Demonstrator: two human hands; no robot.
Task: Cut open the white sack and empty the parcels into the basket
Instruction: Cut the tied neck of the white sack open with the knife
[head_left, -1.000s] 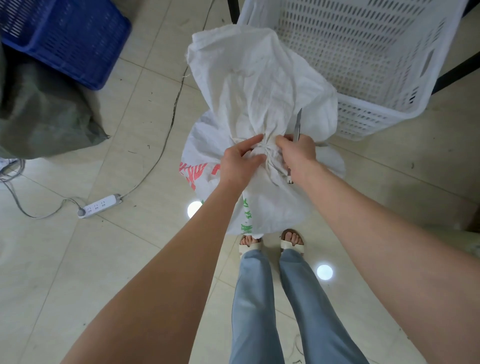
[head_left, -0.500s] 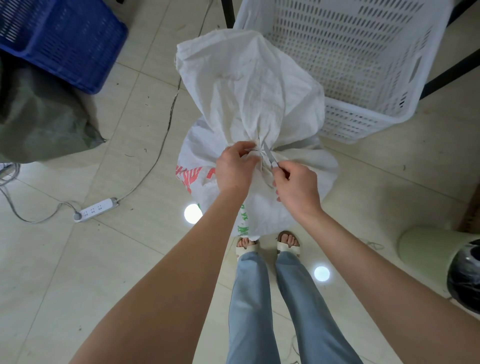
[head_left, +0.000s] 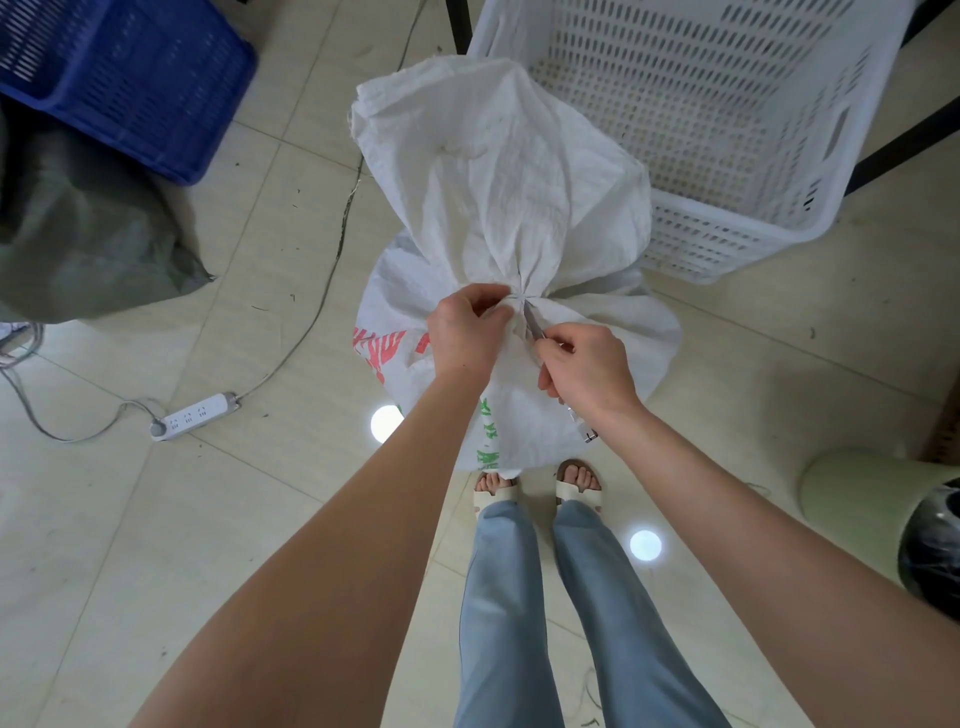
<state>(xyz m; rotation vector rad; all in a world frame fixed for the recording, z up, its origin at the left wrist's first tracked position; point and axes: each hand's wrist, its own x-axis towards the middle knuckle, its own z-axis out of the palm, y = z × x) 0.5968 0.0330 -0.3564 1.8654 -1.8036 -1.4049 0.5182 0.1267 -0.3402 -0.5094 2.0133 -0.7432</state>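
Observation:
A white woven sack (head_left: 498, 171) with red and green print stands on the floor just in front of my feet, its neck tied into a tight gather. My left hand (head_left: 467, 332) pinches the gathered neck at the tie. My right hand (head_left: 587, 369) grips a small utility knife (head_left: 532, 322), its blade tip touching the tie. The knife's rear end pokes out below my wrist. Behind the sack, to the right, stands the white perforated plastic basket (head_left: 727, 249). No parcels show.
A blue crate (head_left: 130, 88) sits at the far left with a grey-green sack (head_left: 88, 234) beside it. A white power strip (head_left: 195, 415) and its cables lie on the tiled floor at left. A pale green bin (head_left: 857, 493) with a black liner stands at right.
A second ago the knife pointed up, away from the tie. My right hand has since turned it and brought the blade to the tied neck. My left hand has kept its hold.

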